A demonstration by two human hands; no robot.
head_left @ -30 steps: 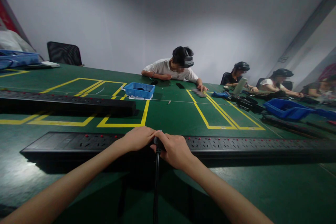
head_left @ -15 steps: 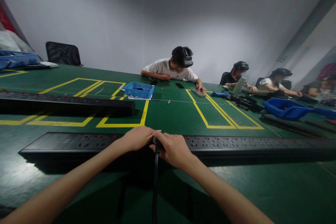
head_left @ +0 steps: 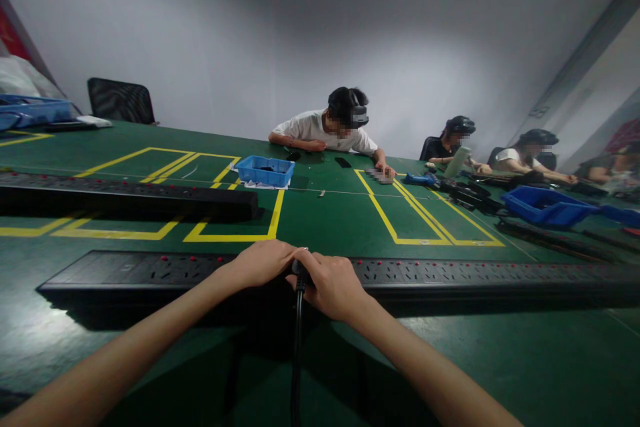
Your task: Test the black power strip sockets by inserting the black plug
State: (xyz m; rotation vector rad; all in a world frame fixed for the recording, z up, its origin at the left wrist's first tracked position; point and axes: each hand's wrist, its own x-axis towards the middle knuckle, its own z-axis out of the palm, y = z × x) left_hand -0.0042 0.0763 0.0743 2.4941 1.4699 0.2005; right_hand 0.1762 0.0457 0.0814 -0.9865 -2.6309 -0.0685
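Observation:
A long black power strip [head_left: 425, 272] with rows of sockets and small red buttons lies across the green table before me. My right hand [head_left: 333, 282] is closed around a black plug [head_left: 299, 273] at the strip. From the plug, a thick black power cord [head_left: 297, 353] hangs down towards me. Beside it, my left hand [head_left: 263, 261] bends over the strip and grips it, its fingertips mostly hidden and close against the right hand. Whether the plug's pins are in a socket is hidden by the hands.
A second black power strip [head_left: 125, 197] lies further back on the left. A light blue bin [head_left: 265, 172] stands beyond my hands; a darker blue bin [head_left: 547, 207] is at right. Yellow tape [head_left: 395, 240] marks the table. A person [head_left: 325, 130] works opposite, others to the right.

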